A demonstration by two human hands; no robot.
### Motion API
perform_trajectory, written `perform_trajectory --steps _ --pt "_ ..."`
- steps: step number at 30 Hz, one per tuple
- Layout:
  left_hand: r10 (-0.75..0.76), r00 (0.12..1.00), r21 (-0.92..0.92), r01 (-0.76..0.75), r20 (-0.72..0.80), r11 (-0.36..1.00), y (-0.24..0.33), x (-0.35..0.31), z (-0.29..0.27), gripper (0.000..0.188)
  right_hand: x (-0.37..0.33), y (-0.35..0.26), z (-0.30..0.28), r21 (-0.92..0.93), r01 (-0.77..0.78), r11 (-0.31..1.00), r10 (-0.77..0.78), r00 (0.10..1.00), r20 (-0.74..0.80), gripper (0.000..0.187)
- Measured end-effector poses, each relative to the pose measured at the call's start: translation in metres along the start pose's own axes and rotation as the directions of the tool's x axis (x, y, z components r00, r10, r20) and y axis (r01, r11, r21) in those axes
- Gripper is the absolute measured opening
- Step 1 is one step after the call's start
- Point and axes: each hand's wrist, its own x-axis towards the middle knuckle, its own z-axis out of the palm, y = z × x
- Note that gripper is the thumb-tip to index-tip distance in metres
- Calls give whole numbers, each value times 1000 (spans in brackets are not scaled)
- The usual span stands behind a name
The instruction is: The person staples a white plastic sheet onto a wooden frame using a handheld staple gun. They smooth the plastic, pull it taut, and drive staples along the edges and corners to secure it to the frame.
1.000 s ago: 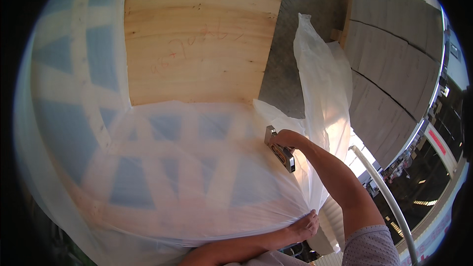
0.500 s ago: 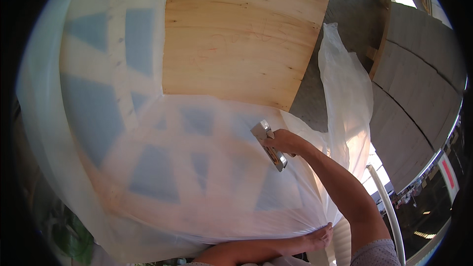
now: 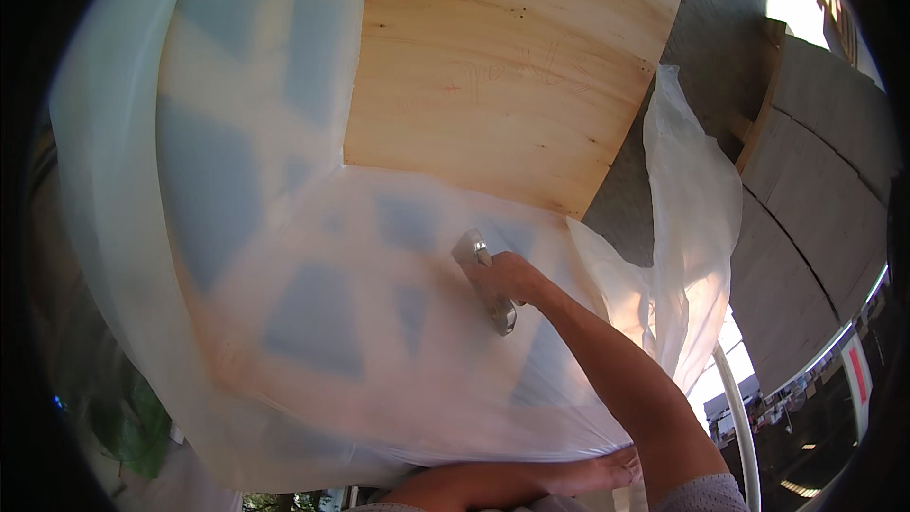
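My right hand [image 3: 513, 277] is closed around a silver staple gun [image 3: 470, 248], held over the milky plastic sheet [image 3: 294, 408]. Through the sheet, pale slats and blue-grey gaps show faintly. At the lower edge my left forearm crosses to the right. There my left hand [image 3: 618, 466], partly behind my right arm, grips the near edge of the sheet. Creases in the plastic run toward that hand. Whether the staple gun touches the sheet, I cannot tell.
A plywood panel [image 3: 502, 66] stands beyond the sheet. Loose plastic [image 3: 697, 180] bunches up at its right. Grey boards [image 3: 806, 199] are at the far right, with a pale curved tube [image 3: 737, 417] nearer. Green leaves [image 3: 133, 427] show at the lower left.
My right hand has carried the staple gun to the left over the sheet. The panel and sheet have shifted rightward in the view. My left hand still holds the sheet's edge.
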Motion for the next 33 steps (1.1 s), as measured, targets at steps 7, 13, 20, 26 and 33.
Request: perform_trajectory --steps 7,13,20,26,33 --pt "-111 901 -785 -299 -419 543 -2 -5 -9 16 -131 -17 -23 -178 244 953 -190 942 277 56" --pt "4 866 -417 -244 -500 876 -14 15 43 12 -184 -12 39 -183 496 849 -338 775 534 55" --pt "9 865 -239 -149 -502 959 -13 18 54 14 -196 8 35 -235 431 871 -367 890 270 54" --pt "-244 874 -560 -462 -421 -687 -22 24 111 15 -272 88 -65 -157 62 986 -84 987 -141 48" --pt "-226 805 -367 -475 -549 -800 -19 24 115 13 -308 185 -50 -342 -227 912 281 952 117 59"
